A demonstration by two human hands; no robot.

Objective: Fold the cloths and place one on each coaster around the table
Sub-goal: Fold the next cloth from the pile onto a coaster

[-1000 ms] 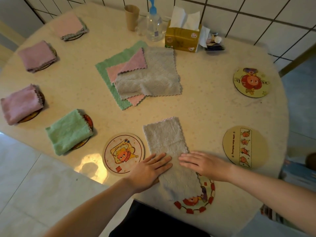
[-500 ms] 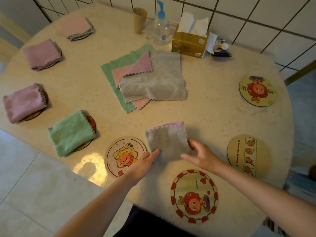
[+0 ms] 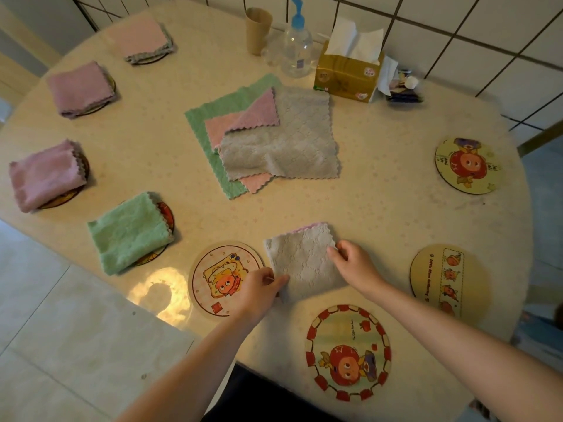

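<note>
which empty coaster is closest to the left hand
The square-cartoon coaster: the left hand overlaps its edge; the other three bare coasters lie farther right.

A round table (image 3: pixel 380 214) with a pale cream, faintly speckled, glossy top fills most of the view. Its near left edge carries a bright warm patch of reflected light (image 3: pixel 158 295). Behind it rises a wall of white square tiles (image 3: pixel 475 35) with dark grout lines. Against that wall on the tabletop stand a brown paper cup (image 3: pixel 258 30), a clear pump bottle with a blue top (image 3: pixel 297 45) and a gold tissue box (image 3: pixel 347 74) with white tissue sticking out. Below to the left lies a floor of large light grey tiles (image 3: pixel 61 345).
</note>
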